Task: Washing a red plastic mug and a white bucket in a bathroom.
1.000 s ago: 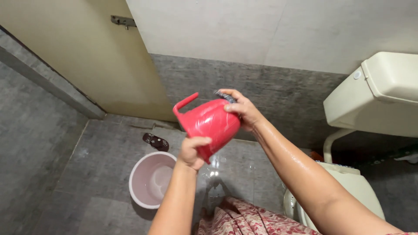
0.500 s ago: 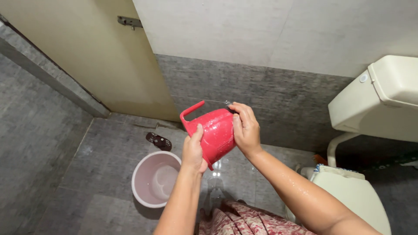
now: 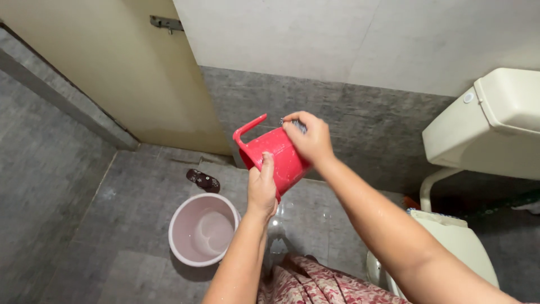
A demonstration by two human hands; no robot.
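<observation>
I've got the red mug (image 3: 275, 157) tipped on its side in mid-air, my left hand (image 3: 262, 188) wrapped under its base, thumb up its wall. My right hand (image 3: 308, 138) pinches a grey scrubber (image 3: 298, 125) at the rim, fingers closed on it. Scrubbing looks underway, rim stage; rinsing seems left. Bucket (image 3: 203, 229) sits below my left fingers.

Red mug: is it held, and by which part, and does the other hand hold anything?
The left hand grips the red mug by its lower body. The right hand holds a grey scrubber against its side.
</observation>
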